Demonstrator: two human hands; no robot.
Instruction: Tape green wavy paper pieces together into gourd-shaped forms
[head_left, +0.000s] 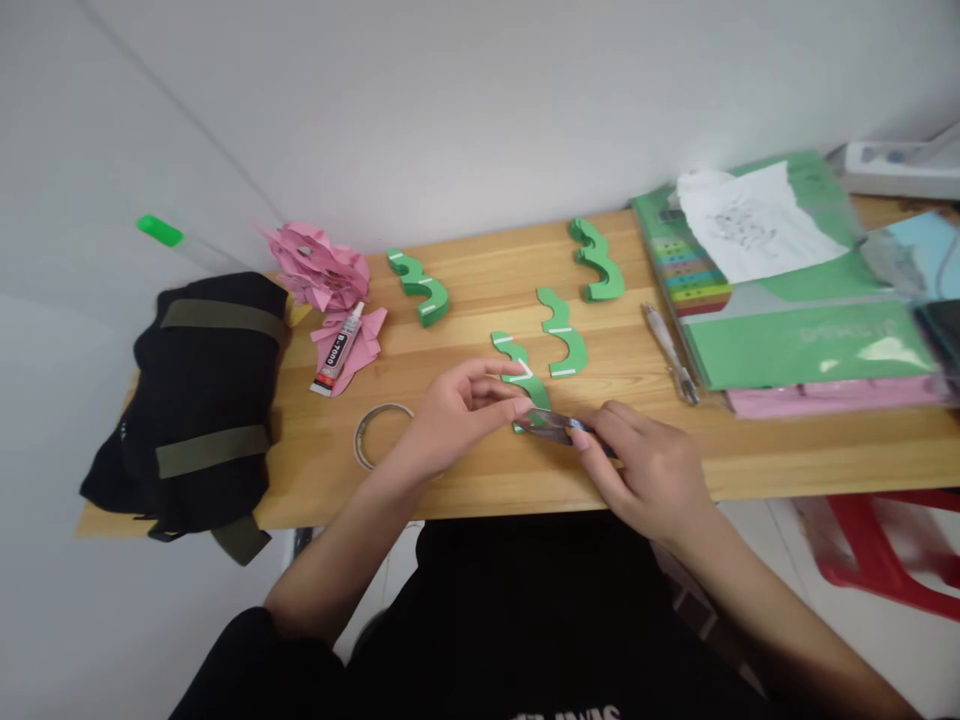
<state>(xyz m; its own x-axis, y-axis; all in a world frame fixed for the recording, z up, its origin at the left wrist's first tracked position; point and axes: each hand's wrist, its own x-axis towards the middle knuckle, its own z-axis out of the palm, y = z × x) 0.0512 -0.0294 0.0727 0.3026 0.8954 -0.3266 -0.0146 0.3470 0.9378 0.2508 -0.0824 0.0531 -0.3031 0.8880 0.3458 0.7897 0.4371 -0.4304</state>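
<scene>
My right hand (641, 465) grips a dark, shiny narrow tool (553, 427), perhaps scissors, that points left. At its tip the fingers of my left hand (465, 410) are pinched together over a wavy green piece (536, 390) with white strips on it; what they pinch is too small to tell. Just up and to the right lies another wavy green piece (568, 345) with white strips. Farther back are two thicker green wavy stacks, one at the left (429, 298) with white strips and one at the right (604, 275).
Left of my hands are a roll of tape (360, 440), a glue tube (339, 350) on pink scraps (319, 265) and a black bag (206, 400). A pen (670, 350) and green folder (810, 345) lie right. The table's front edge is close to my body.
</scene>
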